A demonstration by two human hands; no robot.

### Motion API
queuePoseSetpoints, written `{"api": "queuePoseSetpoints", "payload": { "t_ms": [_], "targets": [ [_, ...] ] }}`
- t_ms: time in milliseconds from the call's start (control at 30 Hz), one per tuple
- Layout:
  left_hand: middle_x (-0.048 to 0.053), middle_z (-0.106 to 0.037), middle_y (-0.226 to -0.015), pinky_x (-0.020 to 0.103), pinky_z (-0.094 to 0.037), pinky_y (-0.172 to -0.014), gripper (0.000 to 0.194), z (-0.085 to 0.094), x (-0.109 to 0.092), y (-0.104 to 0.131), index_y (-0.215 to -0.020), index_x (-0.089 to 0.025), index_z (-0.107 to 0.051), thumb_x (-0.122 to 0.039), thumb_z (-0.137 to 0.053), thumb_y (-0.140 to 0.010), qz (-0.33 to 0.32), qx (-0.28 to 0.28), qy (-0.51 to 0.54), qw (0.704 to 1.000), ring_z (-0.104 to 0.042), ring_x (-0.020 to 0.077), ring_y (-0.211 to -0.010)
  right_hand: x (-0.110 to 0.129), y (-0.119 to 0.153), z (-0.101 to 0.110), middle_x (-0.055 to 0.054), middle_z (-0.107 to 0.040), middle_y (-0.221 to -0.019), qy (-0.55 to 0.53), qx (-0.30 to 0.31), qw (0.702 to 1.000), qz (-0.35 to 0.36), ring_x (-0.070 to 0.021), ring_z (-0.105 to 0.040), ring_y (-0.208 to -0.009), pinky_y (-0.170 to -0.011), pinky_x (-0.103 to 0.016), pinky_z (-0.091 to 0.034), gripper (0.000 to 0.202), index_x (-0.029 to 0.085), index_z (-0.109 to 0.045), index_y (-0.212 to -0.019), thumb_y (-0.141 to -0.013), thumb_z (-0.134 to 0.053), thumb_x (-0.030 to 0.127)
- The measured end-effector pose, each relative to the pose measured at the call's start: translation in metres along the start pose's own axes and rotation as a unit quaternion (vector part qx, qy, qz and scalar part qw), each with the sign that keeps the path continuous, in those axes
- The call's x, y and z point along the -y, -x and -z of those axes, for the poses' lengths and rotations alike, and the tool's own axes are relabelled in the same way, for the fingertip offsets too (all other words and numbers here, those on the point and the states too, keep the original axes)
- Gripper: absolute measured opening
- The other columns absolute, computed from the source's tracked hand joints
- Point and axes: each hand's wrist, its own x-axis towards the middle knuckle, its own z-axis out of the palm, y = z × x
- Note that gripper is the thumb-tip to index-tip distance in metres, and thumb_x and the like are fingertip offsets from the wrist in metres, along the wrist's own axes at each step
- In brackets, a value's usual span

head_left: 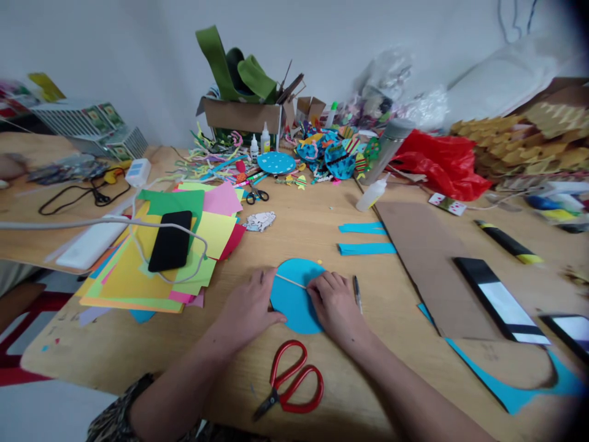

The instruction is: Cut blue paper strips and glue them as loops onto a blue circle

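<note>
Forearms angled inward; left hand: thumb spread from fingers; right hand: fingers bent.

The bare right hand hid part of a round blue paper disc. The view's right edge cut off a black, bright-screened phone; brownish bits above it were too blurred to tell.

Left hand at blue disc, right hand on thin white stick.

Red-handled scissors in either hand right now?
No, the red-handled scissors lie on the table, apart from both the left hand and the right hand, which touch the blue disc.
</note>
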Motion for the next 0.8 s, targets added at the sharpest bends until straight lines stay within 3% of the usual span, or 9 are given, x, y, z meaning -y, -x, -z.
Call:
{"api": "queuePoseSetpoints", "payload": {
  "t_ms": [333, 433, 633, 800],
  "targets": [
    [0.008, -0.059, -0.107, 0.034, -0.044, -0.080, 0.044, 0.003, 0.001, -0.002, -0.102, -0.019, -0.050, -0.038, -0.076, -0.073, 0.030, 0.010, -0.040, 0.999, -0.058, 0.0276, -0.101, 0.000, -0.001, 0.000, -0.007, -0.060, -0.084, 0.006, 0.004, 1.000, -0.002, -0.0225, -0.051, -0.083, -0.078, -0.036, -0.036, 0.016, 0.018, -0.058, -0.084, -0.095, -0.046, 0.020],
    [0.008, -0.056, -0.109, 0.035, -0.044, -0.084, 0.042, 0.001, -0.001, -0.001, -0.101, -0.020, -0.051, -0.039, -0.076, -0.073, 0.000, 0.000, -0.038, 0.999, -0.055, 0.0260, -0.104, 0.001, -0.001, 0.001, -0.007, -0.060, -0.085, 0.002, 0.006, 1.000, -0.003, -0.0223, -0.052, -0.083, -0.079, -0.036, -0.036, 0.015, 0.018, -0.058, -0.084, -0.094, -0.047, 0.019],
    [0.008, -0.053, -0.108, 0.040, -0.042, -0.089, 0.050, -0.013, -0.008, 0.003, -0.098, -0.018, -0.055, -0.046, -0.081, -0.066, -0.123, -0.003, -0.066, 0.990, -0.047, 0.0289, -0.106, 0.001, -0.001, 0.002, -0.007, -0.061, -0.084, 0.004, 0.008, 1.000, -0.006, -0.0224, -0.052, -0.082, -0.076, -0.036, -0.036, 0.015, 0.017, -0.059, -0.084, -0.094, -0.047, 0.018],
    [0.007, -0.053, -0.109, 0.041, -0.042, -0.091, 0.039, -0.013, -0.006, 0.001, -0.097, -0.019, -0.057, -0.041, -0.078, -0.071, -0.113, 0.001, -0.059, 0.992, -0.046, 0.0278, -0.107, 0.000, -0.001, 0.002, -0.007, -0.062, -0.084, 0.006, 0.005, 1.000, -0.002, -0.0220, -0.053, -0.082, -0.077, -0.036, -0.035, 0.015, 0.018, -0.058, -0.084, -0.094, -0.047, 0.019]
  ]
}}
